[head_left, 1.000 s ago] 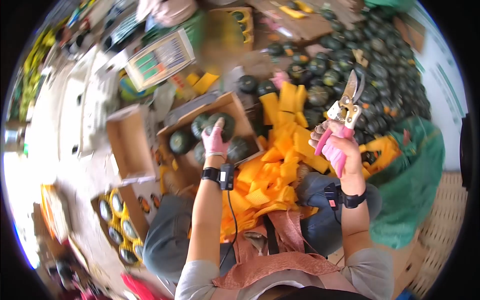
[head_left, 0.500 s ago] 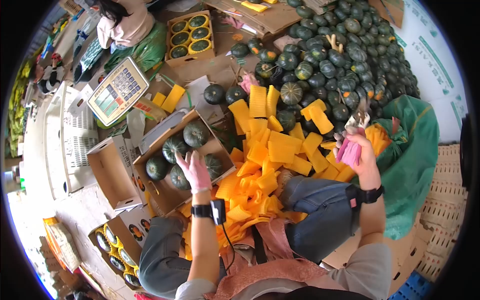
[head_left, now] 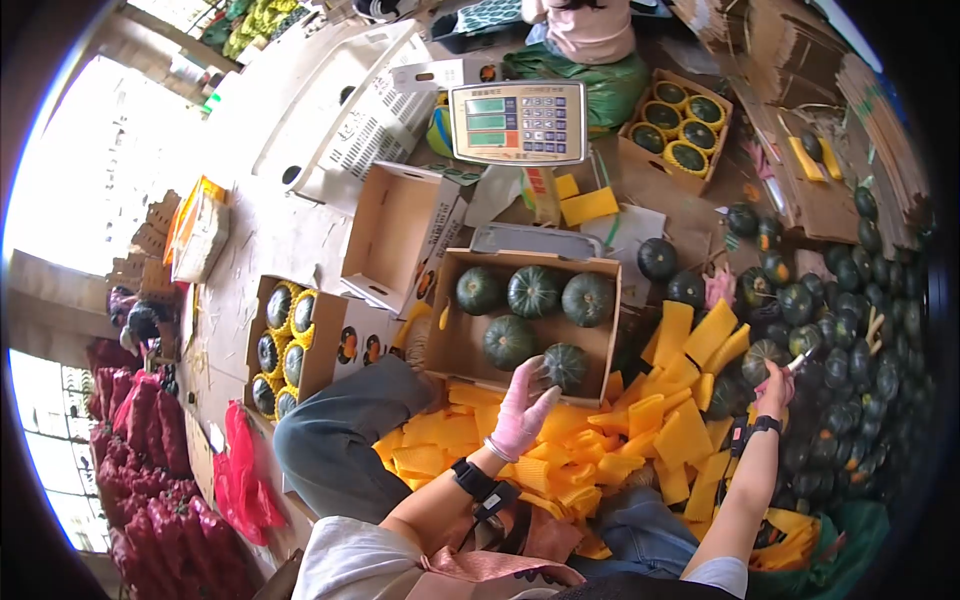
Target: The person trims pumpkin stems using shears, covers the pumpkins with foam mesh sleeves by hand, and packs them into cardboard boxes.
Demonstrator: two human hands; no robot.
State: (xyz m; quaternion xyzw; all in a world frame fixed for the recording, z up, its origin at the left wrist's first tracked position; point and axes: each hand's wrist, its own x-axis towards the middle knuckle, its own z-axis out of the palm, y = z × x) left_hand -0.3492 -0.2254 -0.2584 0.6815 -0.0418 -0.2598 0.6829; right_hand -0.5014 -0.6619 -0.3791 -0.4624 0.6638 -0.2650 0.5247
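Squashes fill much of a cardboard carton in front of the seated person: three in the back row, two in the front. The left hand, in a pink glove, is spread wide at the front edge of that carton, its fingers and thumb about the left side of the front-right squash; whether they touch its skin cannot be told. The right hand is out to the side, closed around a cutting tool whose pale tip points up and to the right, just beside a striped squash at the edge of a large heap.

Yellow foam sleeves lie piled over the lap and between the knees, spreading towards the heap. Behind the carton stands a scale display, with an open box to the left of the carton. Nearer the left knee, a further box holds squashes in yellow netting, and a similar box with six netted ones sits farther off on the floor. Another person is at the top, beside a green sack.
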